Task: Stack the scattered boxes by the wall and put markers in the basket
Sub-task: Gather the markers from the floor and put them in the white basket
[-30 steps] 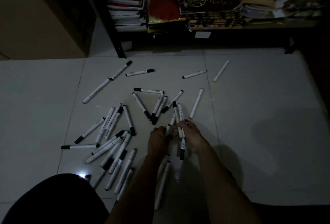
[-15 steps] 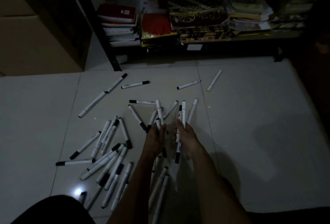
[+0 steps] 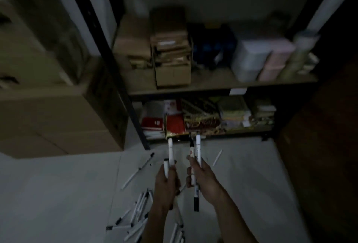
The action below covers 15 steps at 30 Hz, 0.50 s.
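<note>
My left hand (image 3: 166, 183) is raised above the floor and closed around two white markers (image 3: 170, 153) that stick upward. My right hand (image 3: 203, 178) is beside it, closed around a few white markers with black caps (image 3: 198, 149), one hanging down below the fist. Several more markers (image 3: 139, 209) lie scattered on the white tile floor below and left of my hands. One marker (image 3: 217, 158) lies apart to the right. Large cardboard boxes (image 3: 50, 115) stand stacked at the left. No basket is in view.
A dark metal shelf unit (image 3: 222, 86) stands straight ahead, with small cardboard boxes (image 3: 170, 55) and pale containers on its upper shelf and books and papers (image 3: 201, 120) on the lower one. A dark surface borders the right side. The room is dim.
Both hands have lifted off the floor with markers gripped in them. The view has tilted upward, so the shelf now fills the upper frame and the marker pile has dropped to the bottom.
</note>
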Each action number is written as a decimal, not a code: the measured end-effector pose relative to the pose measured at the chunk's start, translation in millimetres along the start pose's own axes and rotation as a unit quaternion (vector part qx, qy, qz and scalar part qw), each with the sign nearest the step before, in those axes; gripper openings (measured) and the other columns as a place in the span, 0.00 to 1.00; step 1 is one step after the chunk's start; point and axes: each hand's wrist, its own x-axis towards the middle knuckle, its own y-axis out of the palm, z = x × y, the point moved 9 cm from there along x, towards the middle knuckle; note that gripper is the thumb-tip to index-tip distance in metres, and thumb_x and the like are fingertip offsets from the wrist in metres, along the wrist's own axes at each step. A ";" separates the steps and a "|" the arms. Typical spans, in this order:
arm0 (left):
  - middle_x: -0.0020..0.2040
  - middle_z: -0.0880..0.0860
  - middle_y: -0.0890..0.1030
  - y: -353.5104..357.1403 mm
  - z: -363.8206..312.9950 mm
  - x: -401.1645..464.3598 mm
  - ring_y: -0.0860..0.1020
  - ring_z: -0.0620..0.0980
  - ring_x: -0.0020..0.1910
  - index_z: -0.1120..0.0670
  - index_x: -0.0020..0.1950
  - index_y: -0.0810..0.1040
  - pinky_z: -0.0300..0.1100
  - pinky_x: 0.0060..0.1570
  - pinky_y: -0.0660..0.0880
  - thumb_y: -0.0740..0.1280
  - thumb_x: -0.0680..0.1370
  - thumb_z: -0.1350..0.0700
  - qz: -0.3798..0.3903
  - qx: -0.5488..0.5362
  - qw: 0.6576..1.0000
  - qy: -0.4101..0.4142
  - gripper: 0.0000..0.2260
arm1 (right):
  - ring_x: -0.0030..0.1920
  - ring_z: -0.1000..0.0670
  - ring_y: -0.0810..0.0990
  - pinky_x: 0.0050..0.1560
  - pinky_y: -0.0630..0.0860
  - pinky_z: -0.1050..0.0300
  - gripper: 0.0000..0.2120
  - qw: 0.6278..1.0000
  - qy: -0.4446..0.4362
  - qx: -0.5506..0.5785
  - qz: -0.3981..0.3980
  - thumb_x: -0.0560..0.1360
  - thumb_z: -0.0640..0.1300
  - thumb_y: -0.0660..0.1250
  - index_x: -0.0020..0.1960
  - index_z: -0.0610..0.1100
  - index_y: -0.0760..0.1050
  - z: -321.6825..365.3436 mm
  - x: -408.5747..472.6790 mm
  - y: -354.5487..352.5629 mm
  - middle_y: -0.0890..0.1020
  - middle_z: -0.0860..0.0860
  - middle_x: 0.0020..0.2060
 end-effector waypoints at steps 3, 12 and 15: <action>0.27 0.52 0.69 -12.1 -92.9 -21.1 0.69 0.48 0.23 0.56 0.39 0.69 0.40 0.25 0.68 0.58 0.83 0.54 0.011 -0.021 1.000 -0.010 0.14 | 0.31 0.49 0.78 0.34 0.75 0.53 0.10 1.000 -0.007 0.020 0.009 0.80 0.49 0.65 0.56 0.43 0.76 89.7 -50.2 28.1 0.80 0.49 0.32; 0.25 0.52 0.68 -52.9 -269.9 -62.5 0.68 0.49 0.23 0.57 0.40 0.72 0.38 0.24 0.64 0.61 0.83 0.52 0.011 -0.060 0.998 -0.034 0.14 | 0.34 0.46 0.79 0.35 0.76 0.52 0.14 0.999 -0.032 0.014 -0.006 0.80 0.48 0.66 0.60 0.40 0.77 263.1 -152.1 92.2 0.79 0.45 0.35; 0.25 0.50 0.71 -63.6 -314.9 -70.6 0.69 0.48 0.24 0.55 0.43 0.75 0.40 0.28 0.66 0.61 0.82 0.51 0.003 -0.058 0.998 -0.025 0.12 | 0.31 0.50 0.82 0.31 0.77 0.57 0.12 0.999 -0.050 0.011 0.010 0.80 0.48 0.65 0.58 0.41 0.78 300.6 -175.9 113.8 0.83 0.48 0.33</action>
